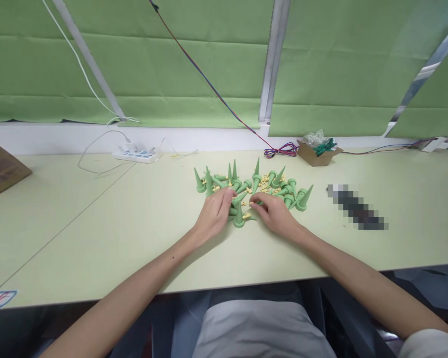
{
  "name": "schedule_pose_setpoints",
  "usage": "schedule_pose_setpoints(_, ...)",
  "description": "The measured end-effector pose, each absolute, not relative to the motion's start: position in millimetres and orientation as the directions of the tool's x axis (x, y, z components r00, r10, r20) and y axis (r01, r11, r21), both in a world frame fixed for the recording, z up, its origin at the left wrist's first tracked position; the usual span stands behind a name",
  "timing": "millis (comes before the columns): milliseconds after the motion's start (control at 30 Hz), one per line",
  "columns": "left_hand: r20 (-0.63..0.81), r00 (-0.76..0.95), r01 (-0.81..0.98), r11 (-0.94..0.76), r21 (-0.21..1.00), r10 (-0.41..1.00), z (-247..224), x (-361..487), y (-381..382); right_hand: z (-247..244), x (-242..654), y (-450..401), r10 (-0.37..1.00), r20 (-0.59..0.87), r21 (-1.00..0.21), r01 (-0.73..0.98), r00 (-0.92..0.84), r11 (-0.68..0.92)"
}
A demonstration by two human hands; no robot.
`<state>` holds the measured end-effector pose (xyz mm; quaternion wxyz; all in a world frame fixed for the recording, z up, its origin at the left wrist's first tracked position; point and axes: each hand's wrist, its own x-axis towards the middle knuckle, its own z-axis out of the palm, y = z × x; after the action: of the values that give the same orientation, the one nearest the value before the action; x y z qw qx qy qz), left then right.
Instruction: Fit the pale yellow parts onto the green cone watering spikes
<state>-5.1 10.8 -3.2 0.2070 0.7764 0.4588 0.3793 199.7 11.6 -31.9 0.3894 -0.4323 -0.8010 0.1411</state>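
My left hand (215, 211) is closed around a green plastic cone (239, 198), whose narrow end points right; the fingers partly hide it. Facing it, my right hand (276, 211) pinches a small yellow plastic piece (247, 203) between thumb and fingertips. Just in front of the hands, a green cone with a round collar (239, 219) stands upright. Several more green cones lie or stand behind and around both hands, among them an upright one (257, 166) at the back. Small yellow pieces (265, 183) are scattered between them.
On the pale table (115, 233), a cardboard box (317, 157) with plastic wrap stands behind right, beside coiled red-blue wire (281, 150). A white power strip (136, 155) lies back left. A blurred dark object (358, 208) lies to the right, and a brown item (3, 169) far left.
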Motion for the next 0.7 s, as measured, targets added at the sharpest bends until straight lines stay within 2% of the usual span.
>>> schedule_pose_setpoints(200,0.411,0.357,0.591,-0.544,0.596,0.839,-8.0,-7.5,18.6,-30.3,198.8,9.3,0.82,0.516,-0.64,0.525,-0.247,0.561)
schedule_pose_setpoints(367,0.448,0.438,0.562,-0.626,0.54,0.78,-11.4,-8.4,20.9,-28.9,196.6,6.8,0.817,0.506,-0.653,0.494,-0.278,0.573)
schedule_pose_setpoints(700,0.5,0.475,0.511,-0.69,0.513,0.724,-15.5,-7.5,21.5,-30.0,196.1,6.1,0.81,0.494,-0.658,0.472,-0.318,0.587)
